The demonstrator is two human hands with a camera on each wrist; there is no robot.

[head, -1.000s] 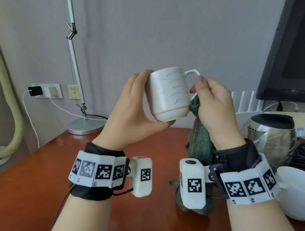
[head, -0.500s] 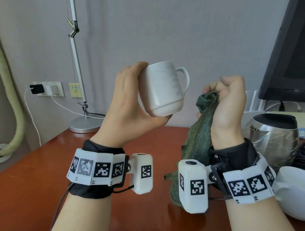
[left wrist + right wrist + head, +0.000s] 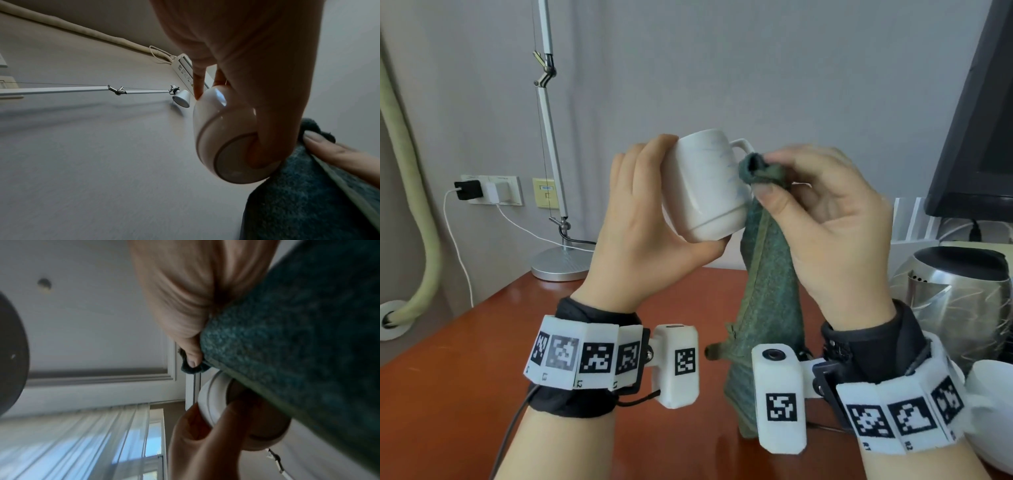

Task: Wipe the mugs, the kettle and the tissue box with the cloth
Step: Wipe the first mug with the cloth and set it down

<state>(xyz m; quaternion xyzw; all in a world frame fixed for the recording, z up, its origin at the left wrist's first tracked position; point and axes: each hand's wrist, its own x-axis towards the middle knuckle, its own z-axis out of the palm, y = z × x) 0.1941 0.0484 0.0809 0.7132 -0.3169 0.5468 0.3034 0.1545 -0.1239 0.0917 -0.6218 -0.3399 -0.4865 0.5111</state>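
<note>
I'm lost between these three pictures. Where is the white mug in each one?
Head: mug at centre, tilted, held up by the left hand.
Left wrist: mug right of centre, base toward the camera.
Right wrist: mug lower centre, partly behind the cloth.
Shared landmark: the green cloth beside the mug.

Both forearms are bare below black cuffs. Each wrist wears a white band (image 3: pixel 585 356) of square black-and-white code tags, the right band (image 3: pixel 900 414) likewise. A white boxy camera (image 3: pixel 677 365) with its own tag juts from each; a thin black cable (image 3: pixel 510 431) trails from the left.
</note>
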